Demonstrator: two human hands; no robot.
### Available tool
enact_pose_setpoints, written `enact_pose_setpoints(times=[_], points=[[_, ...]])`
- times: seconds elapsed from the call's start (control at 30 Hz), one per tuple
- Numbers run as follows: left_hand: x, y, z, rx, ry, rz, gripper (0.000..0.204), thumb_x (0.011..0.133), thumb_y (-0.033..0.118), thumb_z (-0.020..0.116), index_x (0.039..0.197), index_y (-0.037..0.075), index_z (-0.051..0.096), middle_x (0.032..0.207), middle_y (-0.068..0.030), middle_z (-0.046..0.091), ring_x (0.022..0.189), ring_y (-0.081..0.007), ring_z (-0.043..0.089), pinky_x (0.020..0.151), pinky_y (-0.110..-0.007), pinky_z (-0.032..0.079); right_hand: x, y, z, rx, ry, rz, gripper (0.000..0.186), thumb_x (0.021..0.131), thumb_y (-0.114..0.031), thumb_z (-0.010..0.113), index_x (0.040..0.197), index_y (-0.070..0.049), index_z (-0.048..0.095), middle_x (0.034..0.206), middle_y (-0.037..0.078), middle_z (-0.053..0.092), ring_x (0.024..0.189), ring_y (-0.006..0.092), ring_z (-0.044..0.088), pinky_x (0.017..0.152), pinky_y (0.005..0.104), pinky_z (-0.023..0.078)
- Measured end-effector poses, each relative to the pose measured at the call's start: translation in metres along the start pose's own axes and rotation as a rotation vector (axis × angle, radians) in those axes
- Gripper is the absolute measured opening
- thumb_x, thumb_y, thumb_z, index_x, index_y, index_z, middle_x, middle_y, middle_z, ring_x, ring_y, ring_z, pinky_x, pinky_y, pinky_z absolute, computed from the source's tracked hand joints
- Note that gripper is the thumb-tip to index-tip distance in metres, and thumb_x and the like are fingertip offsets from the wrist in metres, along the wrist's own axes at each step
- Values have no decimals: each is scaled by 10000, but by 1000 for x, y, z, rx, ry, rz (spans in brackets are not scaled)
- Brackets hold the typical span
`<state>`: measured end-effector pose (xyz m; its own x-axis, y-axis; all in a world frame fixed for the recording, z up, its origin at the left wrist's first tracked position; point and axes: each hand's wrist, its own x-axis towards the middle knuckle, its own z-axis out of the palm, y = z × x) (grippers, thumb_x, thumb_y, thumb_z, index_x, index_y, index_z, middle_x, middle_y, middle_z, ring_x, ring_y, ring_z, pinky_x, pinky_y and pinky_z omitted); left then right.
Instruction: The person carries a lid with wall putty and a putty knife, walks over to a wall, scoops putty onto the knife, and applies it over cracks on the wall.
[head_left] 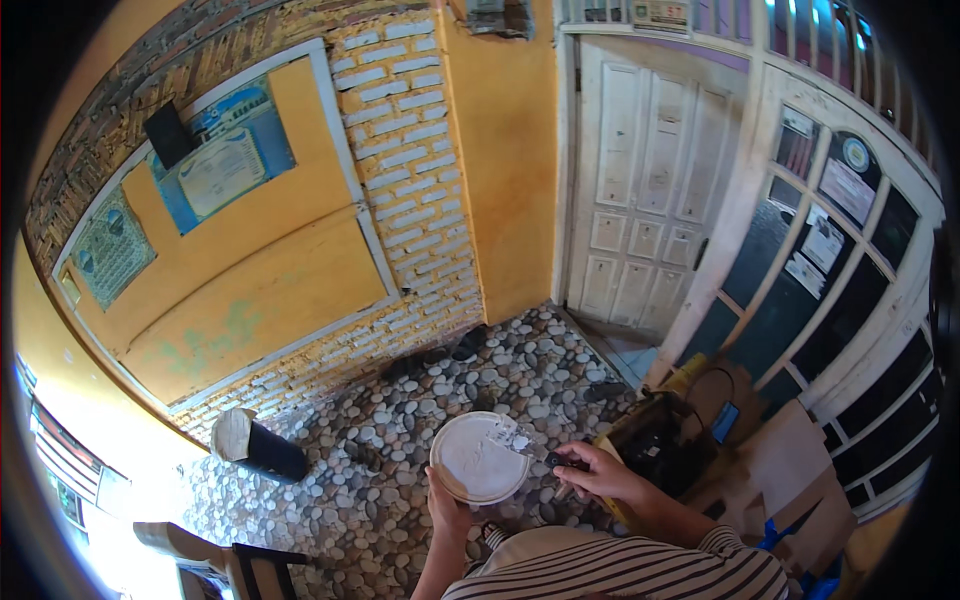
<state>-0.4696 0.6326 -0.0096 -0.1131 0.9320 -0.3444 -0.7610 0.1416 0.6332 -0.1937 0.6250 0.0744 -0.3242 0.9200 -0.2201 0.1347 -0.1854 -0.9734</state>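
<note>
My left hand (448, 500) grips a round off-white disc (472, 464), like a lid, by its lower left edge. My right hand (592, 474) is closed on the dark handle of a scraper (527, 446), whose metal blade, smeared with white, overlaps the upper right of the disc; whether it touches cannot be told. Something light and narrow under my right fingers is too small to make out.
Pebble-patterned floor (370, 490) has a dark cylinder (270, 448) and shoes (470, 342). A wooden chair (180, 545) is lower left. At right are a yellow-and-black box (660, 440), cardboard (775, 470) and a white door (650, 190); a brick-patterned wall (405, 170) stands ahead.
</note>
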Motion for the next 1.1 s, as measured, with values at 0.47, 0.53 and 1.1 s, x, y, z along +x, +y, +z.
enact_pose_setpoints(times=[0.47, 0.53, 1.1], points=[[77, 91, -83, -82, 310, 119, 664, 1038, 540, 396, 1442, 13, 413, 1395, -147, 528, 1253, -295, 554, 1055, -423, 457, 173, -34, 95, -112, -320, 46, 407, 1009, -201, 601, 1342, -5, 473, 925, 63, 654, 591, 56, 521, 522, 227, 448], [74, 102, -82, -74, 371, 99, 668, 1040, 540, 395, 1442, 7, 410, 1393, -155, 526, 1258, -301, 548, 1058, -442, 451, 189, -39, 101, -193, -372, 31, 421, 1002, -216, 616, 1338, -3, 478, 943, 65, 654, 596, 57, 522, 517, 222, 440], [82, 100, -86, -138, 510, 311, 645, 1045, 533, 363, 1496, 71, 368, 1507, -117, 425, 1366, -302, 440, 1124, -476, 381, 273, -64, 95, -303, -603, -61, 379, 980, -311, 634, 1250, -62, 543, 938, 82, 696, 733, 164, 623, 686, 329, 487]])
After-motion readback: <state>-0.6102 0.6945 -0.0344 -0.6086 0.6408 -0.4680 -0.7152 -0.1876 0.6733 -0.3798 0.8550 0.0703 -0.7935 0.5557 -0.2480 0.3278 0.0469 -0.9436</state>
